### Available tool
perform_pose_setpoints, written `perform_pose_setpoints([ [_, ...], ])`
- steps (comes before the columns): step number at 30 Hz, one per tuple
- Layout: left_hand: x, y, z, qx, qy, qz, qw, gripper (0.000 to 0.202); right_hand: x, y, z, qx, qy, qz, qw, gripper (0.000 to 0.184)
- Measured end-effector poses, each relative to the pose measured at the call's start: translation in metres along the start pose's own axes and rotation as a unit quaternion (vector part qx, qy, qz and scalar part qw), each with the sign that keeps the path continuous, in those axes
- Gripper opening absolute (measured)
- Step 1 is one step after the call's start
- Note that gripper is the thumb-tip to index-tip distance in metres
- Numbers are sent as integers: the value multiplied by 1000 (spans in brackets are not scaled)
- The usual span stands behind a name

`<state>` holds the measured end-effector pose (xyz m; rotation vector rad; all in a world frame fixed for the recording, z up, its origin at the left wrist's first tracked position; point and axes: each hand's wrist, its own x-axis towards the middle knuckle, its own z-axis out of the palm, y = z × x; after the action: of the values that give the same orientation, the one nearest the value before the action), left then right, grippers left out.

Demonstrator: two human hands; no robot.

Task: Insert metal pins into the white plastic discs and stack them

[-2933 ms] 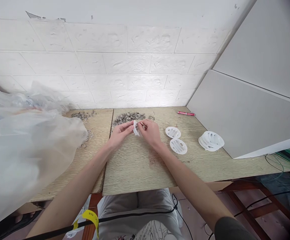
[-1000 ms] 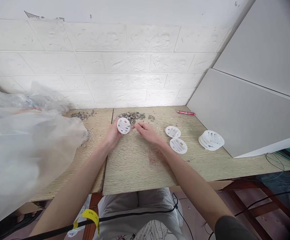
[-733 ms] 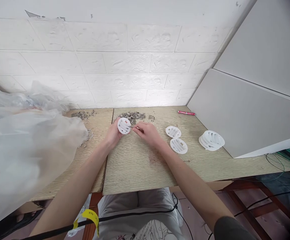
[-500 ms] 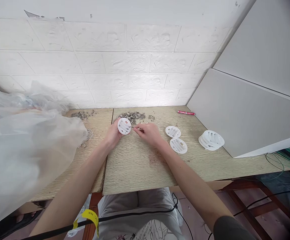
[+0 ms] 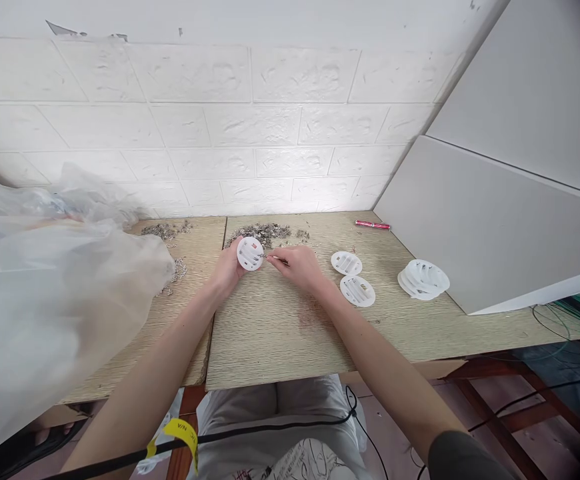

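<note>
My left hand [image 5: 229, 270] is closed on the edge of a round white plastic disc [image 5: 250, 254], tilted up toward me over the table. The disc has slots and small metal pieces in it. At its right edge, my right hand [image 5: 295, 262] pinches a thin, slender metal item [image 5: 266, 257] whose kind is too small to tell; its tip meets the disc. Behind both hands lies a pile of small metal clips [image 5: 265, 233]. Two similar discs, an upper one [image 5: 347, 263] and a lower one [image 5: 357, 291], lie flat to the right of my right hand.
A stack of white discs [image 5: 423, 279] stands farther right beside a grey panel [image 5: 510, 227]. A red pen-like item [image 5: 373, 225] lies near the wall. A large translucent plastic bag [image 5: 65, 300] covers the left side, with more metal pieces [image 5: 165, 231] by it. A black cable [image 5: 270, 427] crosses my lap.
The disc in my left hand has shifted very slightly to the right and down. Both hands keep their grip and otherwise stay in place.
</note>
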<state>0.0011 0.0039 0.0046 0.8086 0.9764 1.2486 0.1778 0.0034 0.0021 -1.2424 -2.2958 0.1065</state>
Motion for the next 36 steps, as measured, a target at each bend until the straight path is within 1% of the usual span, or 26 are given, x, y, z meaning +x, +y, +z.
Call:
perform_pose_setpoints([
  [3,-1,-3,0,46,4,20,999,29,0,1,2,-15,-4,-11,1000,26],
  [7,-1,-8,0,104,19,69,992,39,-1,2,4,-24,5,-23,999,25],
  [10,-2,-12,0,135,17,96,986,42,-1,2,4,-21,11,-25,999,24],
  [17,-4,-16,-1,177,31,136,974,44,-2,1,6,-6,25,-35,999,24],
  [22,-9,-20,1,222,14,150,963,49,-1,-4,6,-20,13,-53,998,26],
  [25,-10,-20,4,207,2,135,969,48,1,-6,5,-27,0,-49,998,28],
  [29,-8,-14,7,139,-9,98,985,43,2,-1,-1,-10,0,-25,1000,27],
  [32,-7,-8,8,93,4,88,992,39,2,4,-6,8,16,-7,1000,25],
  [36,-8,-6,7,72,27,84,994,40,0,5,-6,12,21,4,1000,25],
])
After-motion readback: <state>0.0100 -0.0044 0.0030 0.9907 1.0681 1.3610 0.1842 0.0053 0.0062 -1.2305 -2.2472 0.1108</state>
